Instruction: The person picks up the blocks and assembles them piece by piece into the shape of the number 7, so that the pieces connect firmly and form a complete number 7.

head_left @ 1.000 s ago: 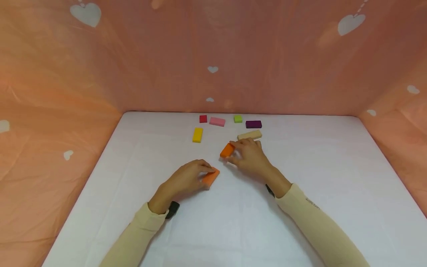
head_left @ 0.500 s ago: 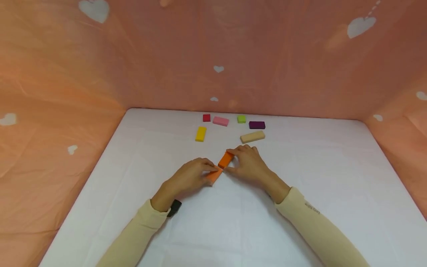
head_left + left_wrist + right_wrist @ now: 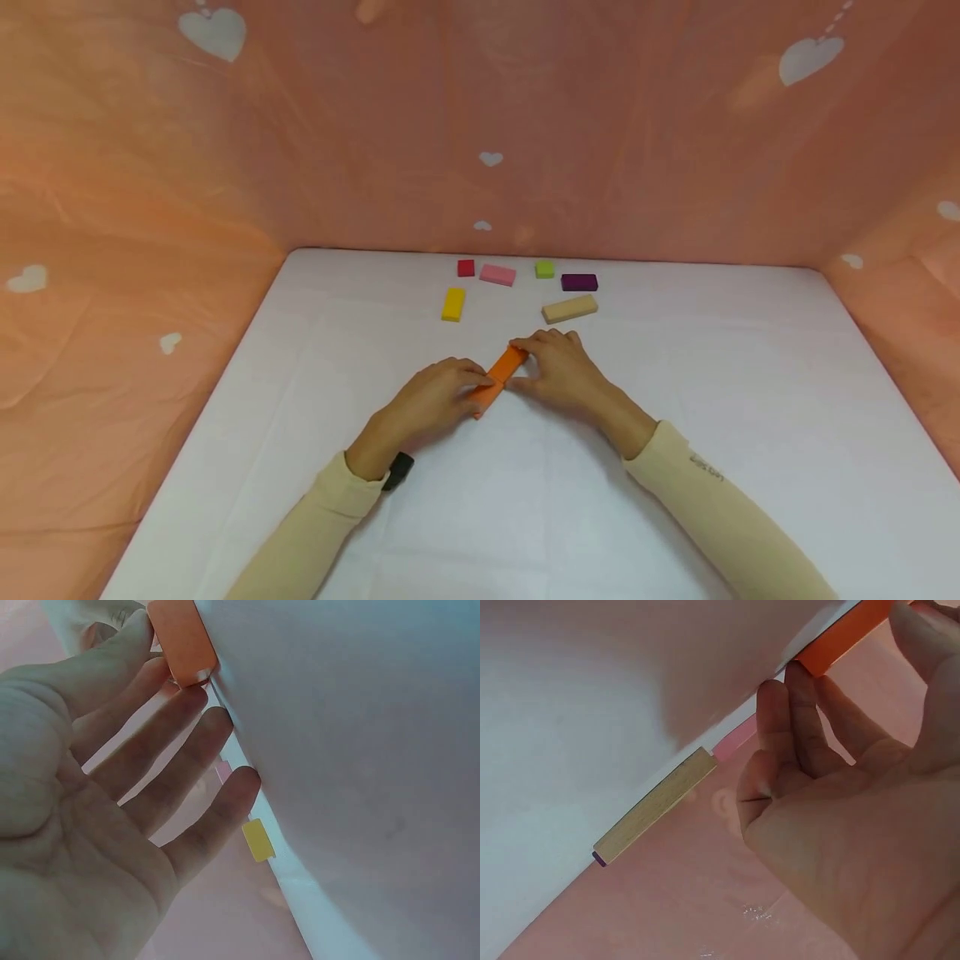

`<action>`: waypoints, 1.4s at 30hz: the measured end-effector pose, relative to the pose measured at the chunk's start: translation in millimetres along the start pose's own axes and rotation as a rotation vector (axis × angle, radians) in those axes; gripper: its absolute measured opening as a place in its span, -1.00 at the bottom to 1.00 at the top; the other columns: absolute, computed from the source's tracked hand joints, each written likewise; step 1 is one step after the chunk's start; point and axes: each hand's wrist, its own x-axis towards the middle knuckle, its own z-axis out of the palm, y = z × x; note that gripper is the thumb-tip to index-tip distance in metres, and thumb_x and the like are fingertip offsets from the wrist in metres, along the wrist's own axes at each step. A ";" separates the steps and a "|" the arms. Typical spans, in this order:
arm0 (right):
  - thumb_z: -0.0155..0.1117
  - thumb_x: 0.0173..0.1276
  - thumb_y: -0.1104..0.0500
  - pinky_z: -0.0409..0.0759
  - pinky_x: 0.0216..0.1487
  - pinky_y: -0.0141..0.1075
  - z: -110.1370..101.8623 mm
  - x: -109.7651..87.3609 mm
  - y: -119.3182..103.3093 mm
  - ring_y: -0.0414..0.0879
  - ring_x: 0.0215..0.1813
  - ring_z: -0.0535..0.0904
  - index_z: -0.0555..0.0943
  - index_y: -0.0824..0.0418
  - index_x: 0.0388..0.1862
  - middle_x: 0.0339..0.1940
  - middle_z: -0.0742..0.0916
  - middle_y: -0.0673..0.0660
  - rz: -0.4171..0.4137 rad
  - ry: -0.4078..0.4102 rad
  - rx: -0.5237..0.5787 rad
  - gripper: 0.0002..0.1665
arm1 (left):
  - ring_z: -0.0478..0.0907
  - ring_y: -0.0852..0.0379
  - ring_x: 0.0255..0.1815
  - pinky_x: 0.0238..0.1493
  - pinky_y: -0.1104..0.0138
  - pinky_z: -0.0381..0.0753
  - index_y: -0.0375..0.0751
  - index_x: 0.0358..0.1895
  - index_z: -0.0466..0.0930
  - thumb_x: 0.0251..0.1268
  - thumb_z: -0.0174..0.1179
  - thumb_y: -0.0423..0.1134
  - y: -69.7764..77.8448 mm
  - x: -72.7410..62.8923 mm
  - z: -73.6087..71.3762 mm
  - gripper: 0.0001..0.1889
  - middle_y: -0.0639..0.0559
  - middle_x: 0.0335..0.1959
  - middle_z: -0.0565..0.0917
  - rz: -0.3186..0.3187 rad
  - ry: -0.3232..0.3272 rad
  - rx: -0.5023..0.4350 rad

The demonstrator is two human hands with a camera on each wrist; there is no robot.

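Two orange blocks lie end to end in a slanting line near the middle of the white table (image 3: 480,517). My left hand (image 3: 429,400) pinches the nearer, lighter orange block (image 3: 182,641) between thumb and fingers; the other fingers spread out beside it in the left wrist view. On the far block, a deeper orange block (image 3: 507,364), my right hand (image 3: 566,372) has its thumb and index finger at opposite ends. In the head view the facing ends of both blocks meet, with fingertips of each hand right at that joint.
Behind the hands lie a yellow block (image 3: 453,304), a plain wooden block (image 3: 570,309), a red block (image 3: 466,267), a pink block (image 3: 498,275), a green block (image 3: 544,269) and a purple block (image 3: 580,282). A pink-orange cloth (image 3: 600,167) with hearts walls the table's back and sides.
The right hand has brought its orange block down and toward the left one, while the left hand shifted slightly right. The gap between the two blocks has closed.
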 end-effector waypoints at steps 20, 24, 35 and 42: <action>0.33 0.37 -0.06 0.29 0.13 -0.05 -1.9 2.5 -0.2 0.00 0.21 0.53 0.64 -0.04 0.23 0.09 0.69 0.04 -0.092 0.006 0.032 -0.54 | 0.56 -0.03 0.23 0.29 0.09 0.54 -0.19 0.14 0.68 0.18 0.43 -0.17 -0.6 1.7 -4.2 -0.56 -0.01 0.19 0.66 0.017 -0.004 0.033; 0.34 0.37 -0.05 0.29 0.10 -0.08 -0.2 2.5 0.1 -0.02 0.18 0.54 0.64 -0.03 0.23 0.07 0.70 0.04 -0.096 0.009 0.027 -0.54 | 0.55 -0.05 0.24 0.30 0.09 0.54 -0.19 0.13 0.69 0.19 0.41 -0.22 -1.3 1.8 -3.7 -0.59 -0.02 0.18 0.66 0.027 -0.004 0.033; 0.35 0.36 -0.06 0.29 0.12 -0.06 5.3 -0.9 -0.7 -0.05 0.18 0.54 0.65 -0.03 0.22 0.06 0.70 0.02 -0.117 0.000 0.042 -0.54 | 0.57 -0.05 0.17 0.17 0.14 0.61 -0.17 0.28 0.58 0.24 0.37 -0.24 -2.0 -3.4 1.3 -0.49 -0.04 0.29 0.60 0.074 -0.020 0.111; 0.34 0.37 -0.08 0.29 0.15 -0.06 1.5 0.6 -1.7 -0.07 0.20 0.54 0.61 -0.03 0.26 0.09 0.70 0.01 -0.119 -0.001 0.017 -0.50 | 0.57 -0.03 0.08 -0.05 0.20 0.64 -0.10 0.31 0.56 0.27 0.35 -0.22 0.9 -3.6 -0.9 -0.48 0.01 0.32 0.58 0.078 -0.015 0.176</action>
